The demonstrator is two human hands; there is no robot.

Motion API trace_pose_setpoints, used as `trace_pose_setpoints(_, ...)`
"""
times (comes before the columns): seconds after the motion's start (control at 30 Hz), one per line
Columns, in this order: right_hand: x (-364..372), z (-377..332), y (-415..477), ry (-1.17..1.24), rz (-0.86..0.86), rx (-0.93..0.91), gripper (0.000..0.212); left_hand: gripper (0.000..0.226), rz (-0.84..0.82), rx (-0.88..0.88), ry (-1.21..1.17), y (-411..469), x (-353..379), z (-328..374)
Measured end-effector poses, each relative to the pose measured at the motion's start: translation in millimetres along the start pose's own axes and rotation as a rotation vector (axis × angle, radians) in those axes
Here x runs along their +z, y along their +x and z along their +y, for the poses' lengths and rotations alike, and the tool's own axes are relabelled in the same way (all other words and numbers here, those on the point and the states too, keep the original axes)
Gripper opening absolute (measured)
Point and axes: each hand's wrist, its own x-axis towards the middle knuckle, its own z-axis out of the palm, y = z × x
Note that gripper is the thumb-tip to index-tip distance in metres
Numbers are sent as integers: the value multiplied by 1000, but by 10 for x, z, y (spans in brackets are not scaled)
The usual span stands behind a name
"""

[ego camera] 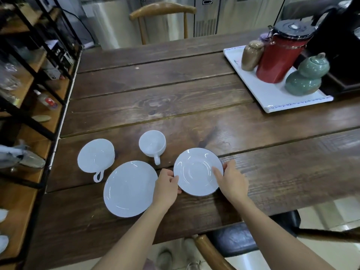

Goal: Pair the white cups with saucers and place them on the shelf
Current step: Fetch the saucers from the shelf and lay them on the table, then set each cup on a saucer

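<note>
Two white cups stand on the wooden table (175,90): a wide one (95,157) at the left with its handle toward me, and a smaller one (152,145) in the middle. A large white saucer (129,189) lies near the front edge. To its right is a smaller saucer (197,171) with a ringed centre. My left hand (167,184) grips its left rim and my right hand (230,181) grips its right rim, thumb on top. The shelf (39,78) stands at the table's left side.
A white tray (272,98) at the back right carries a red canister (280,55), a brown jar (251,55) and a green gourd-shaped jar (305,76). Wooden chairs stand at the far side (161,10) and right below me (210,250). The shelf boards hold glassware and bottles.
</note>
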Motion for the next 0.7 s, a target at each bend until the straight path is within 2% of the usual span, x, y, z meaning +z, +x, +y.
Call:
trace_pose_setpoints(0.1, -53, -3, 8, -29, 67, 15, 45, 12, 79, 15, 122, 11, -47, 3)
trace_pose_setpoints(0.2, -139, -90, 82, 109, 177, -16, 42, 20, 320, 122, 196, -77, -169, 78)
trace_pose_setpoints(0.3, -195, -348, 190, 280, 185, -157, 31, 31, 527, 195, -9, -92, -356, 166)
trace_pose_setpoints(0.4, -122, -673, 230, 398, 29, -273, 47, 20, 636, 241, -202, 15, -576, 211)
trace_pose_setpoints(0.43, -88, -787, 230, 462, -62, -291, 57, 11, 608, 236, -261, 67, -653, 233)
trace_pose_setpoints(0.47, -48, -895, 230, 537, -168, -296, 66, 15, 541, 212, -323, 132, -715, 249)
trace_pose_setpoints(0.57, 69, -1226, 222, 702, -475, -176, 77, 52, 261, 44, -581, 295, -872, 305)
trace_pose_setpoints(0.67, 237, -1409, 297, 753, -651, -32, 82, 60, 26, -109, -903, 395, -969, 347)
trace_pose_setpoints(0.7, 313, -1440, 335, 788, -701, -3, 84, 59, -60, -151, -944, 438, -991, 330)
